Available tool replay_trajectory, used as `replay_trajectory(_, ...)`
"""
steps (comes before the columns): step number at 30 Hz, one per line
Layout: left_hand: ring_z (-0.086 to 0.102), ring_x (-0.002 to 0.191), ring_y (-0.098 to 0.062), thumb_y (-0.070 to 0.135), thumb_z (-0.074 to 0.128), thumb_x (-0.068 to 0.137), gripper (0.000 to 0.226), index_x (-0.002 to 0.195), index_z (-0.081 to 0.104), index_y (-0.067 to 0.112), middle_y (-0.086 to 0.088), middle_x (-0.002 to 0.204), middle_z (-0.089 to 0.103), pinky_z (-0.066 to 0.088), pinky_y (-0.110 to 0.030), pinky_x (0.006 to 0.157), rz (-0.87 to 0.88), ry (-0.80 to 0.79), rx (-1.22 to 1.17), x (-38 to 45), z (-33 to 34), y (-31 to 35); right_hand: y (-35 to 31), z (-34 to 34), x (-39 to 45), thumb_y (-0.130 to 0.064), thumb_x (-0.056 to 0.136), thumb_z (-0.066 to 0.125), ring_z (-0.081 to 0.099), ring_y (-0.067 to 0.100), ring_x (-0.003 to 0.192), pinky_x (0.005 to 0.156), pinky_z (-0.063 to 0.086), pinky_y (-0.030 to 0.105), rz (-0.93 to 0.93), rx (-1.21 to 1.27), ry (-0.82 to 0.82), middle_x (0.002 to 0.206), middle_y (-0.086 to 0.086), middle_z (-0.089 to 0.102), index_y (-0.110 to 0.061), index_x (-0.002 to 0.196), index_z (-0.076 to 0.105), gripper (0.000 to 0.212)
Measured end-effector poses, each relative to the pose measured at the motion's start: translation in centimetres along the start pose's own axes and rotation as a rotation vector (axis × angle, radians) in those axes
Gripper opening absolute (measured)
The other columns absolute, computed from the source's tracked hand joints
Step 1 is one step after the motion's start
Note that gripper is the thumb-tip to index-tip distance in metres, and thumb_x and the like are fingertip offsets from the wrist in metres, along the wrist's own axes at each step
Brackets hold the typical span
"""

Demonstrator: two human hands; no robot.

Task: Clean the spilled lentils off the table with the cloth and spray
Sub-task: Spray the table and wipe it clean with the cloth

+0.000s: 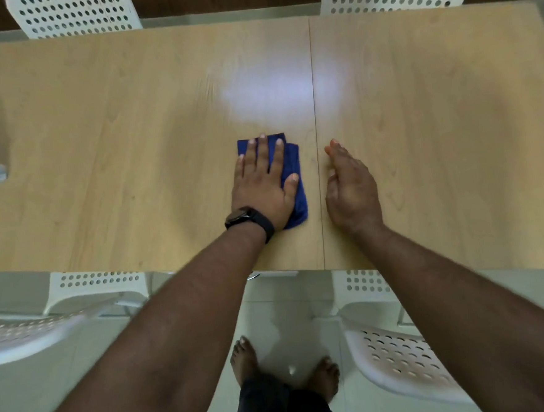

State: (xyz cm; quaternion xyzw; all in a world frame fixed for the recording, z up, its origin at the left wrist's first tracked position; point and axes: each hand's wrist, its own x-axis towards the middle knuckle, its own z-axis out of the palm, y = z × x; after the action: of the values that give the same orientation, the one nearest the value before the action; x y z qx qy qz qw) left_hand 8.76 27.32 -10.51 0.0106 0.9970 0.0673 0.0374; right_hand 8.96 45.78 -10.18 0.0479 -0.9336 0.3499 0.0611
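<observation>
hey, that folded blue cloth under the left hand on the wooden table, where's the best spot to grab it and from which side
Probably the right-hand edge of the folded blue cloth, taken from the right. The left hand lies flat over most of it with straight fingers, so only that strip and the near corner show. The cloth lies flat on the light wooden table, so pinching an exposed edge looks easier. The right hand rests just beside it.
</observation>
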Motion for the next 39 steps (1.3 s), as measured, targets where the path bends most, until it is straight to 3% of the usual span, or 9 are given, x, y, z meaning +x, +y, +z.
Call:
replay_trajectory(6, -0.012, 0.16, -0.023, 0.056, 0.017, 0.105, 0.073, 0.167, -0.004, 0.023, -0.006, 0.174, -0.013, -0.001, -0.045, 0.13, 0.106, -0.003, -0.004, -4.5, 1.1, 3.4, 0.1, -0.2, 0.0, -0.006, 0.102, 0.044, 0.044, 0.023, 0.147, 0.123, 0.033, 0.037, 0.018, 0.029, -0.016, 0.16, 0.007, 0.048, -0.012, 0.154, 0.048, 0.052)
replay_trajectory(13, -0.014, 0.16, -0.022, 0.056, 0.015, 0.105, 0.072, 0.167, -0.005, 0.025, -0.005, 0.174, -0.014, 0.001, -0.045, 0.13, 0.147, -0.017, -0.009, -5.6, 0.9, 2.9, 0.0, -0.4, 0.0, -0.006, 0.102, 0.044, 0.042, 0.021, 0.149, 0.124, 0.03, 0.034, 0.028, 0.009, -0.039, 0.161, 0.006, 0.047, -0.012, 0.153, 0.049, 0.052)
replay_trajectory(24, -0.015, 0.16, -0.022, 0.056, 0.018, 0.106, 0.072, 0.167, -0.004, 0.025, -0.005, 0.174, -0.014, -0.001, -0.044, 0.13, 0.137, -0.007, -0.018, -6.1, 1.1, 2.7, -0.3, -0.4, -0.1, -0.01, 0.104, 0.044, 0.041, 0.019, 0.149, 0.125, 0.031, 0.037, 0.03, -0.011, -0.04, 0.16, 0.005, 0.047, -0.014, 0.154, 0.048, 0.05)
replay_trajectory(29, -0.02, 0.159, -0.021, 0.056, 0.016, 0.105, 0.072, 0.166, -0.008, 0.026, -0.005, 0.173, -0.019, -0.005, -0.044, 0.13, 0.131, -0.072, -0.037, -6.1, 0.5, 2.8, -0.2, -0.5, -0.2, -0.013, 0.105, 0.045, 0.04, 0.019, 0.15, 0.125, 0.031, 0.039, 0.028, -0.039, -0.061, 0.16, 0.005, 0.047, -0.014, 0.154, 0.048, 0.049)
replay_trajectory(34, -0.014, 0.16, -0.02, 0.051, 0.039, 0.105, 0.079, 0.167, -0.006, 0.027, -0.003, 0.174, -0.015, 0.003, -0.044, 0.13, 0.171, -0.199, -0.226, -5.6, -2.2, 0.7, -1.8, -0.9, -0.2, -0.018, 0.106, 0.049, 0.04, 0.025, 0.15, 0.125, 0.027, 0.036, 0.119, 0.017, -0.084, 0.157, 0.012, 0.05, -0.007, 0.148, 0.054, 0.044)
replay_trajectory(39, -0.002, 0.161, -0.022, 0.043, 0.051, 0.102, 0.083, 0.167, 0.003, 0.022, -0.005, 0.175, -0.004, 0.012, -0.044, 0.129, 0.03, -0.169, -0.238, -6.4, -4.8, -6.2, -7.9, 0.9, 0.2, -0.027, 0.105, 0.051, 0.045, 0.032, 0.146, 0.123, 0.033, 0.047, 0.045, -0.078, -0.092, 0.151, 0.018, 0.055, -0.004, 0.142, 0.059, 0.044)
